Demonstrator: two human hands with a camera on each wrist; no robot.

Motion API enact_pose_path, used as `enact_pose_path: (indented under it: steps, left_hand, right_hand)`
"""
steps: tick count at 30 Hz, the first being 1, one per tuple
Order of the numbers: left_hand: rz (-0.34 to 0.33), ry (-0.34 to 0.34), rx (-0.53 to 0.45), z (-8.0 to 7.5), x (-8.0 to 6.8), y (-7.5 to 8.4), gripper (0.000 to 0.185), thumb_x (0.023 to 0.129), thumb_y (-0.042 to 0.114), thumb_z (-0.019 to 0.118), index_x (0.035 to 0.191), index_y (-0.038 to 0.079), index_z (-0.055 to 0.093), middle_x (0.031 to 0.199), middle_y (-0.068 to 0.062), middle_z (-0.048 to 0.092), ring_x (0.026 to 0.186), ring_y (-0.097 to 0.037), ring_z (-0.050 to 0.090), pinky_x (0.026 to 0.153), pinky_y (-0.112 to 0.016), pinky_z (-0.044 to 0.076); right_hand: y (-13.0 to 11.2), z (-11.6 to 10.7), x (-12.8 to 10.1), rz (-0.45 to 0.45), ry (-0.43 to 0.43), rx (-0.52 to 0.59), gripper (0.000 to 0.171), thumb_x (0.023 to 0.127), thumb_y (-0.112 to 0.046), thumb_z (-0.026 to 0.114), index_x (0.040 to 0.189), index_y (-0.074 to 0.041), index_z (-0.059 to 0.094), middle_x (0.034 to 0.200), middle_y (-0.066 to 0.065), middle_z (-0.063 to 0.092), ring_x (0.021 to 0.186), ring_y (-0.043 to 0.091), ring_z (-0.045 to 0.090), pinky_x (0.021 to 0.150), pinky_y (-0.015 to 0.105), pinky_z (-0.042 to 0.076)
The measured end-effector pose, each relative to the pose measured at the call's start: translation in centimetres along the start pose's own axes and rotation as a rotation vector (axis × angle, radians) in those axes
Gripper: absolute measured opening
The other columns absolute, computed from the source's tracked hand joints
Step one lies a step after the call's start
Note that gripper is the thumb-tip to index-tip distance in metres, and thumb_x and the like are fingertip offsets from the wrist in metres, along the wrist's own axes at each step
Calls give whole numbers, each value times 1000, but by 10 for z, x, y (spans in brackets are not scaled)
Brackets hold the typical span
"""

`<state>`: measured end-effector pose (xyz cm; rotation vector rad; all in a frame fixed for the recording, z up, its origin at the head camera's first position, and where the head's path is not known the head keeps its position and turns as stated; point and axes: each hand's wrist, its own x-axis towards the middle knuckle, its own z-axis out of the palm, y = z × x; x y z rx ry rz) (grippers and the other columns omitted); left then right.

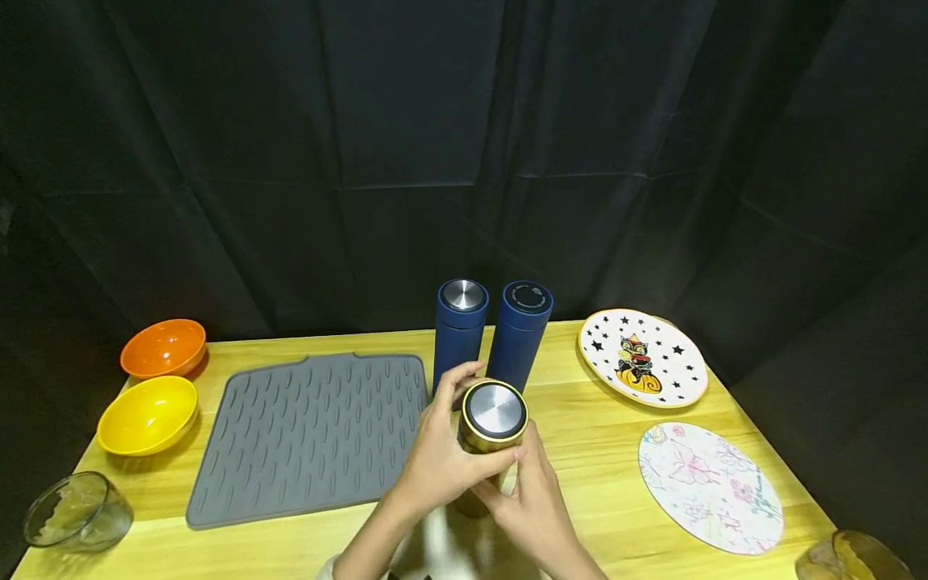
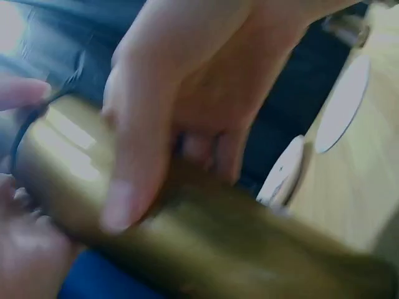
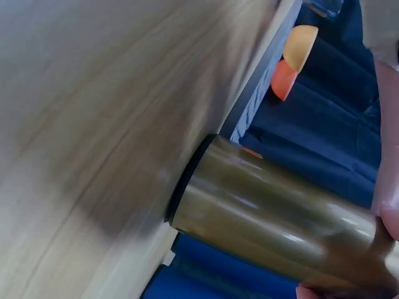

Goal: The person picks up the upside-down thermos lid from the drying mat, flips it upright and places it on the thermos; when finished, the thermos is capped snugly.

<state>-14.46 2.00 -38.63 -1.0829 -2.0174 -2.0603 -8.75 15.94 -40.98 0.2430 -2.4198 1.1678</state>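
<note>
A gold thermos bottle (image 1: 474, 439) with a silver disc in its black-ringed lid stands near the front middle of the table in the head view. My left hand (image 1: 445, 463) grips it close to the lid, the thumb across its front. Lower on the body, my right hand (image 1: 535, 499) holds it with thumb and fingers. The right wrist view has the bottle's black base right at the wooden tabletop (image 3: 81, 156). Just behind stand two blue thermos bottles, one with a silver-topped lid (image 1: 464, 295), the other with a dark printed lid (image 1: 528, 297).
A grey ribbed drying mat (image 1: 312, 435) lies to the left. Beyond it are an orange bowl (image 1: 165, 348), a yellow bowl (image 1: 148, 415) and a glass (image 1: 80, 511). At right lie a cat-patterned plate (image 1: 674, 366), a round drawn-on board (image 1: 710, 487) and an amber glass (image 1: 851, 557).
</note>
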Motion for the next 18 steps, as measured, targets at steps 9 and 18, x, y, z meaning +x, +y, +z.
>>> enact_pose_path:
  steps: [9, 18]
  left_hand:
    - [-21, 119, 99, 2, -2, 5, 91, 72, 29, 87, 147, 19, 36, 139, -3, 52, 129, -18, 47, 106, -46, 38]
    - [-36, 86, 241, 3, 4, 9, 88, 65, 25, 92, 139, 18, 47, 131, 0, 59, 119, -16, 55, 98, -40, 46]
  right_hand:
    - [0, 1, 1, 22, -15, 20, 73, 71, -8, 86, 133, -9, 47, 126, 4, 59, 116, 20, 59, 94, 47, 51]
    - [1, 2, 1, -24, 6, -24, 78, 66, -4, 86, 133, -4, 46, 126, 10, 59, 116, 25, 60, 93, 50, 51]
